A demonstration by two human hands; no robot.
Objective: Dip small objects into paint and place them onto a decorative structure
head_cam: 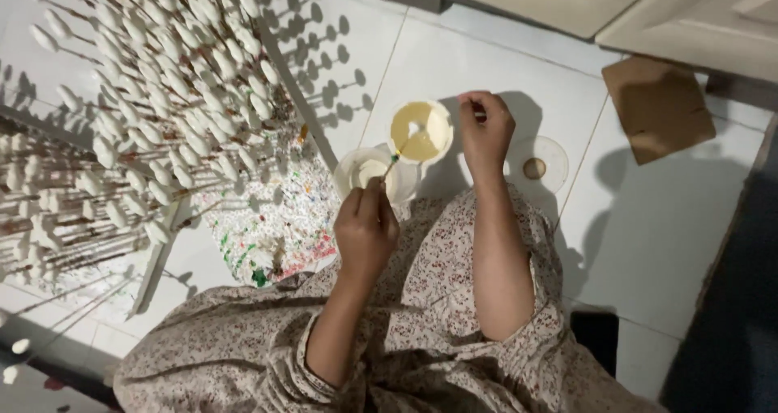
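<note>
The left hand [366, 231] hides most of the brush [391, 164]; only its tip shows. What the right hand [485, 131] pinches is too small to tell. The stick rack [138, 105] runs off the left and top edges. The doors [648, 4] are cut off above.

Floor [664, 218]: white glossy tiles with thin grout lines. Cream panelled doors [616, 4] run along the upper right edge. A brown cardboard square [658, 105] lies on the floor just below them. Hard light casts sharp shadows across the tiles.
</note>
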